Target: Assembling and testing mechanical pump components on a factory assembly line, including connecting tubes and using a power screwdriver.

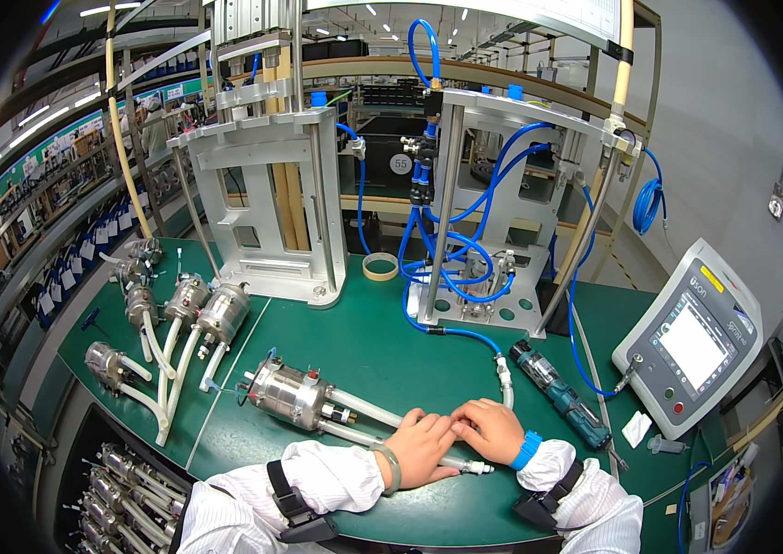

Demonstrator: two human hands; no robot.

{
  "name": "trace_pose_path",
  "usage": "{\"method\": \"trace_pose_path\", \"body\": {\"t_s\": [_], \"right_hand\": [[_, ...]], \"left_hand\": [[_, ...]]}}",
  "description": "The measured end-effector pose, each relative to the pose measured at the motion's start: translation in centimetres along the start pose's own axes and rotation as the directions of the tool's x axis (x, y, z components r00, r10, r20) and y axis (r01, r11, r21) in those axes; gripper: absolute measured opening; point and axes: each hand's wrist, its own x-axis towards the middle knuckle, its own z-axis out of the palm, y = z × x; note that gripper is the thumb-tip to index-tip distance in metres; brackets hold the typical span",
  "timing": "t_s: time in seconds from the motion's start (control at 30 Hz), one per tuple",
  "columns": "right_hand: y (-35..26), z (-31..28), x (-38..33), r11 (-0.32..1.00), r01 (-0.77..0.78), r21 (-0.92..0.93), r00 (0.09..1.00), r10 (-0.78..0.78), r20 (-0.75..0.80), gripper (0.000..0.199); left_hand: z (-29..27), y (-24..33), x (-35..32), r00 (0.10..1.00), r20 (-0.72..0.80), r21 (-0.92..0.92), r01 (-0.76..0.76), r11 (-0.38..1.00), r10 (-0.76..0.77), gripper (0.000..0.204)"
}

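Observation:
A metal cylinder (288, 393) with small ports lies on the green table in front of me, and two white tubes (368, 406) run from it to the right. My left hand (417, 450) is closed over these tubes near their far ends. A white end fitting (476, 467) sticks out below the fingers. My right hand (495, 432) has its fingers bent in against the left fingertips; what they pinch is hidden. Just behind the right hand, a white connector (504, 374) on a blue air hose (465, 333) leads down toward it.
Several similar cylinders with tubes (222, 314) lie at the left, and more fill a bin (119, 494) below. Two metal fixtures (276, 203) stand behind. A teal power screwdriver (559, 392), a screen tester (687, 342) and a tape roll (380, 267) are on the table.

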Motion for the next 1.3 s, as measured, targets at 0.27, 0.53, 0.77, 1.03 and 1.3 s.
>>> {"method": "trace_pose_path", "body": {"t_s": [0.27,0.53,0.77,1.03,1.3], "right_hand": [[-0.02,-0.03,0.02,1.000,0.001,-0.002,1.000,-0.001,0.001,0.023],[0.20,-0.03,-0.13,1.000,0.003,-0.003,1.000,-0.003,0.001,0.023],[0.14,0.02,-0.02,1.000,0.004,0.005,1.000,-0.004,0.001,0.023],[0.14,0.05,-0.03,1.000,0.009,-0.004,1.000,-0.009,-0.002,0.023],[0.08,0.00,-0.05,1.000,0.008,-0.002,1.000,-0.008,0.000,0.023]], "left_hand": [[0.09,-0.04,-0.03,1.000,-0.006,-0.006,0.001,1.000,-0.001,0.068],[-0.01,0.12,0.14,1.000,0.018,-0.004,0.004,1.000,-0.004,0.068],[0.05,-0.02,0.05,1.000,0.016,-0.001,0.006,1.000,-0.006,0.068],[-0.02,0.05,0.04,1.000,0.005,-0.004,0.003,1.000,-0.003,0.067],[-0.08,0.06,0.03,1.000,0.013,-0.008,0.006,1.000,-0.006,0.067]]}}
